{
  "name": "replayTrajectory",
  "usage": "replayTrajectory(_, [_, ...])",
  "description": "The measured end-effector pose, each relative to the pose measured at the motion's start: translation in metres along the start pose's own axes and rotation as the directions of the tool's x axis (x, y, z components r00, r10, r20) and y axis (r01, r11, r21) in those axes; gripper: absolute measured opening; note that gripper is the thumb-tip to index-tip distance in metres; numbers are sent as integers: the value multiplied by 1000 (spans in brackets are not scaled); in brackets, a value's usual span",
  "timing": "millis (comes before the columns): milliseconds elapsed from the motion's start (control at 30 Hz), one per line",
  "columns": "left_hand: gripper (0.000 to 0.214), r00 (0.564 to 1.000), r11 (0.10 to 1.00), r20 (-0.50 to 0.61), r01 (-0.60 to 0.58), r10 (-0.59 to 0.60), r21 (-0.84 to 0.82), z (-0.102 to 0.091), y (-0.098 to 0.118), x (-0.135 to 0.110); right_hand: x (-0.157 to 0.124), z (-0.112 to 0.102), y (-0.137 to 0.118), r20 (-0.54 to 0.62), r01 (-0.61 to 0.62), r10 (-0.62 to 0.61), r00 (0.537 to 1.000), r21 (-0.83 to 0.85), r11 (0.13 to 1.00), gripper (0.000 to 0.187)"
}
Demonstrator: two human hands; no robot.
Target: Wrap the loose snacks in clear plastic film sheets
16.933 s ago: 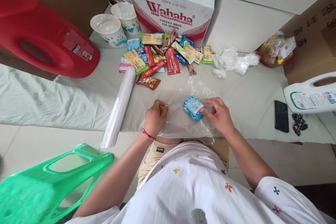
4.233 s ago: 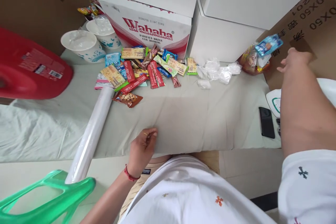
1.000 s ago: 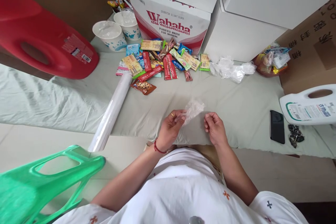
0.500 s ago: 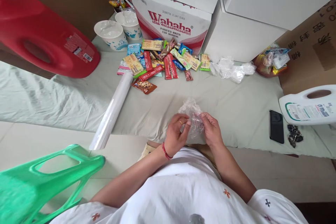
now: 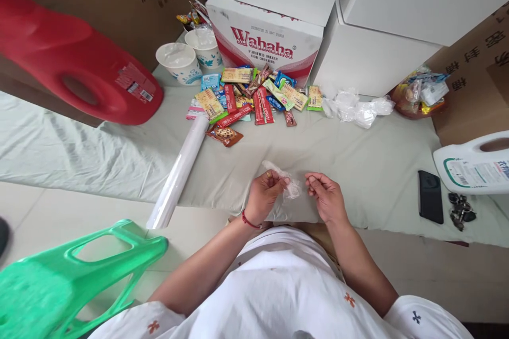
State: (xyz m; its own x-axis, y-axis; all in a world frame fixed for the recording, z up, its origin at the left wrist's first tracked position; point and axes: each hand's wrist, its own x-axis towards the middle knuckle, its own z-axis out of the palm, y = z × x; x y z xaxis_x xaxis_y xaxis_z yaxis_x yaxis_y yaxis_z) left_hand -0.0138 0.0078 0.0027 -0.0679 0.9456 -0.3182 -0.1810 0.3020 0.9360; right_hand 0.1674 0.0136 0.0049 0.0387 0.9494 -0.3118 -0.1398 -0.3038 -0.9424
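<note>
My left hand [image 5: 263, 198] pinches a crumpled piece of clear plastic film [image 5: 292, 188] between thumb and fingers, just above the front edge of the cloth-covered surface. Part of the film sticks out beyond the fingertips and part lies behind the hand. To the right, apart from the film, is my right hand [image 5: 326, 198], its fingers curled and the fingertips pressed together. Whether anything thin is between them I cannot make out. Beyond both hands lies a heap of wrapped snacks [image 5: 262, 106], with several clear crumpled plastic bundles [image 5: 358, 108] to its right.
A shiny clear film roll [image 5: 178, 175] overhangs the front edge. Farther left stand a red jug [image 5: 99, 74] and two paper cups [image 5: 181, 71]. A white bottle [image 5: 473, 164], phone [image 5: 430, 196] and keys [image 5: 461, 212] are at right. A green stool [image 5: 91, 275] stands front left.
My right hand has come off the film and moved slightly right. The film, spread between both hands before, is now bunched narrower in my left hand. The view has shifted a little.
</note>
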Motion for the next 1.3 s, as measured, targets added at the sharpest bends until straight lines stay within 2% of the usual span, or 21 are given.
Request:
replayTrajectory(100, [25, 999, 994, 28, -19, 16, 104, -1, 3, -3, 0, 0, -5, 4, 29, -28, 1000, -28, 999, 33])
replayTrajectory(200, [15, 993, 957, 95, -101, 77, 274, 3, 6, -7, -2, 8, -7, 123, 55, -44, 991, -94, 994, 32])
replayTrajectory(267, [14, 989, 934, 117, -130, 96, 333, 5, 9, -8, -1, 13, -5, 160, 41, -22, 987, -117, 992, 31])
replayTrajectory(400, [16, 984, 973, 176, -23, -18, 229, 1, 15, 0, 8, 16, -2, 181, -10, 29, 983, -102, 995, 35])
replayTrajectory(500, [19, 970, 989, 228, 58, -89, 137, -10, 20, 6, 20, 12, -6, 223, -81, 95, 970, -74, 994, 41])
replayTrajectory(567, [21, 972, 987, 212, 71, -101, 143, -23, 24, 10, 30, 8, -11, 216, -109, 120, 969, -59, 992, 44])
replayTrajectory(633, [21, 990, 975, 138, 3, -35, 222, -42, 33, 19, 42, 5, -18, 203, -102, 111, 973, -54, 993, 44])
replayTrajectory(667, [20, 996, 954, 76, -57, 36, 295, -54, 39, 26, 49, 3, -21, 198, -84, 94, 976, -58, 995, 44])
replayTrajectory(700, [19, 990, 911, 4, -132, 142, 390, -68, 48, 37, 56, 1, -24, 190, -58, 70, 979, -70, 996, 43])
replayTrajectory(733, [18, 964, 842, -78, -182, 255, 508, -84, 60, 51, 63, -1, -27, 177, -24, 40, 983, -94, 995, 42])
replayTrajectory(767, [18, 914, 765, -167, -196, 369, 614, -102, 73, 67, 71, -3, -28, 158, 16, 5, 987, -132, 991, 40])
replayTrajectory(833, [18, 761, 607, -283, -178, 584, 774, -137, 105, 109, 84, -8, -27, 109, 86, -61, 992, -236, 968, 38])
replayTrajectory(867, [19, 698, 544, -294, -164, 653, 823, -153, 122, 132, 89, -11, -25, 88, 105, -83, 993, -284, 953, 37])
replayTrajectory(900, [22, 659, 490, -282, -153, 698, 858, -167, 138, 157, 94, -13, -22, 74, 112, -93, 993, -323, 940, 37])
replayTrajectory(933, [29, 645, 434, -248, -144, 723, 889, -178, 153, 182, 97, -15, -19, 66, 110, -93, 994, -350, 930, 37])
replayTrajectory(967, [38, 656, 394, -215, -136, 723, 909, -186, 165, 206, 98, -16, -15, 62, 101, -84, 995, -368, 924, 37])
replayTrajectory(1000, [43, 681, 392, -204, -131, 704, 911, -190, 174, 228, 99, -17, -11, 61, 89, -71, 996, -383, 919, 38])
replayTrajectory(1033, [47, 727, 402, -182, -139, 661, 905, -192, 181, 249, 98, -18, -7, 59, 79, -60, 996, -400, 913, 39])
replayTrajectory(1133, [56, 796, 449, -159, -154, 584, 880, -183, 184, 296, 94, -17, 0, 51, 68, -50, 997, -450, 890, 40])
replayTrajectory(1200, [55, 799, 470, -169, -156, 578, 868, -174, 178, 314, 90, -15, 1, 53, 76, -58, 997, -470, 879, 40])
replayTrajectory(1300, [42, 787, 512, -212, -149, 580, 846, -169, 170, 324, 85, -13, -2, 65, 97, -75, 995, -492, 865, 39])
